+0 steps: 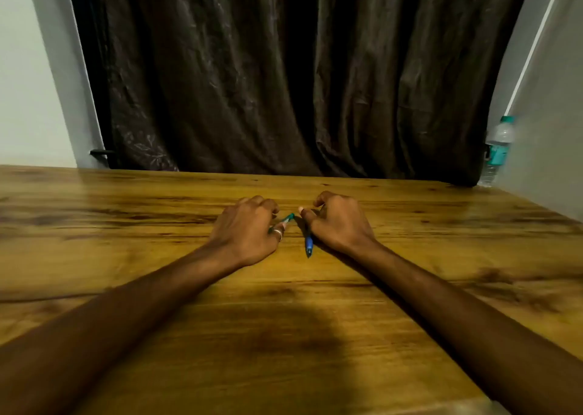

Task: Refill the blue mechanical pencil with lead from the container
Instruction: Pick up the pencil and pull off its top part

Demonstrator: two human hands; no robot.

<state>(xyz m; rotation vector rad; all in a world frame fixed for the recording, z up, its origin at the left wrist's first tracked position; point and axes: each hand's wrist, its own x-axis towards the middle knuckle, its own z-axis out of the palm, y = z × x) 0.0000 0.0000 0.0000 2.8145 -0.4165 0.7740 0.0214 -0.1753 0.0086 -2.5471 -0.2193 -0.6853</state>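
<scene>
Hands on wooden worktop (410,256): left hand (244,233) closed around teal-tipped lead container (287,218), right hand (339,222) gripping blue mechanical pencil (308,244). Refill seemingly barely begun; no lead visible.

One camera, up on the head.
It looks forward and down, close over the table (410,288).

No text, number or brand can be read anywhere. The one label in sight is the teal band on the water bottle (497,151), standing at the table's (126,212) far right corner, well beyond the right hand (339,222); its print is too blurred to make out.
</scene>
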